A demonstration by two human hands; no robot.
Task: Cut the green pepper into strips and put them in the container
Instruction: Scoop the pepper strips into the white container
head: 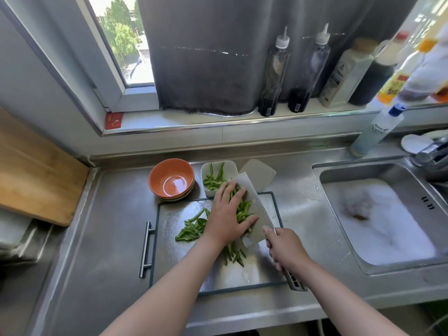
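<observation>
Centre of the frame: your left hand (228,214) lies flat with its fingers straight, pressing green pepper strips (242,212) against the tilted blade of a knife (257,209). Your right hand (286,248), lower right of it, is wrapped round the knife's handle. The blade's tip is just beside a white container (218,166), which holds strips, at the board's (174,238) top edge. More strips lie on the board's left. An orange bowl (172,178) stands left of the container.
</observation>
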